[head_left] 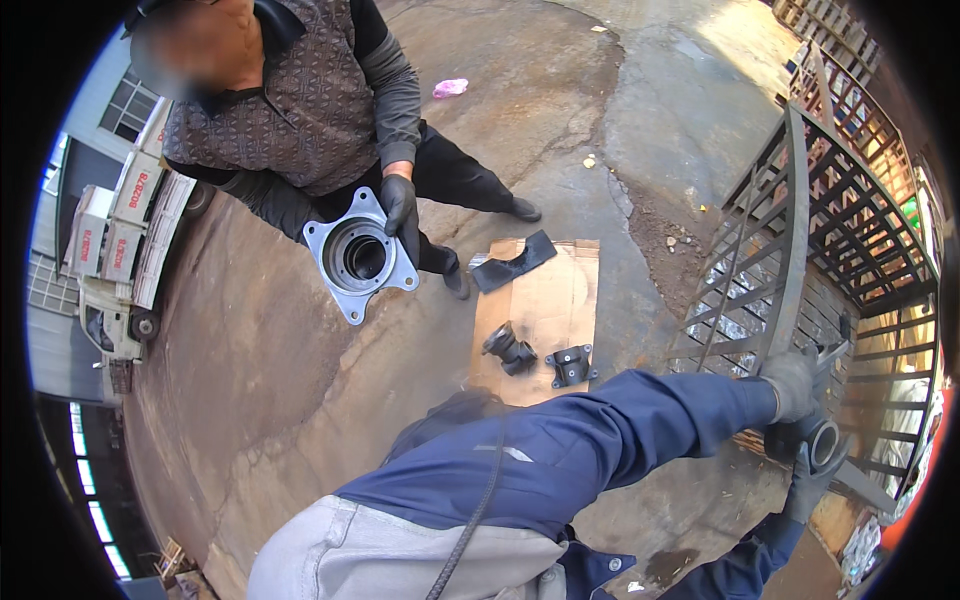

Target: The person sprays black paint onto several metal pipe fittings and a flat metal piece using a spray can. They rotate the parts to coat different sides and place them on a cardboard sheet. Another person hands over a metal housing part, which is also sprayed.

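Observation:
Over the low side of a slatted steel cage, I hold a dark metal housing with a round, bright-rimmed bore at one end. My left hand, in a grey glove, is closed on its upper side, partly in front of a flat flange. My right hand, gloved too, grips it below the bore, fingers round the rim. Facing me at the left, a co-worker holds a silvery flanged housing with several bolt ears and a wide bore in gloved hands.
The steel cage stands at the right. A flattened cardboard sheet on the ground carries a black curved piece, a dark pipe-like fitting and a dark bracket. A truck is at far left; a pink item lies beyond.

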`<act>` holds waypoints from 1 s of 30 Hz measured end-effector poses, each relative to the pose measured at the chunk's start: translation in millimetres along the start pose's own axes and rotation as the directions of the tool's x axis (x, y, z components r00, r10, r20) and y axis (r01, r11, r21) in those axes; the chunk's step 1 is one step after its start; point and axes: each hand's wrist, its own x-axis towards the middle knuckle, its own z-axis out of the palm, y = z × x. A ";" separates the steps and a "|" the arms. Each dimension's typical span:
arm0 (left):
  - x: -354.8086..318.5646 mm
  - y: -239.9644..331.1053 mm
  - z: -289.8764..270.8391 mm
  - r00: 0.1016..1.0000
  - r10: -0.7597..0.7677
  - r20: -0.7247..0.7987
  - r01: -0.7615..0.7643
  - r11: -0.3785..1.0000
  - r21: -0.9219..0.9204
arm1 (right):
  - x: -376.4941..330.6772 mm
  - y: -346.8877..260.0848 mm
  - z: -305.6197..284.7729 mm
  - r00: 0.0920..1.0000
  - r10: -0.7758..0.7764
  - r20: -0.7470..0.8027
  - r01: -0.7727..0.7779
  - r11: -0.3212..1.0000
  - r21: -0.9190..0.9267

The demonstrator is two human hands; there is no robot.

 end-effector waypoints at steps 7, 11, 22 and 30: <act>23.6 -9.1 13.3 0.996 -0.070 -0.045 0.060 0.980 -0.189 | 41.8 34.6 6.0 0.994 -0.056 -0.089 0.033 0.970 -0.243; 35.2 -11.6 27.8 0.990 -0.115 -0.078 0.093 0.964 -0.249 | 52.0 43.8 2.8 0.991 -0.127 0.035 0.132 0.939 -0.318; 46.8 -17.7 58.0 0.949 -0.128 -0.287 0.008 0.922 -0.388 | 64.0 41.9 -2.1 0.991 -0.101 0.089 0.131 0.884 -0.448; 58.0 -17.9 55.7 0.970 -0.143 -0.197 0.022 0.858 -0.513 | 66.9 16.8 -1.5 0.989 0.028 0.142 0.048 0.865 -0.499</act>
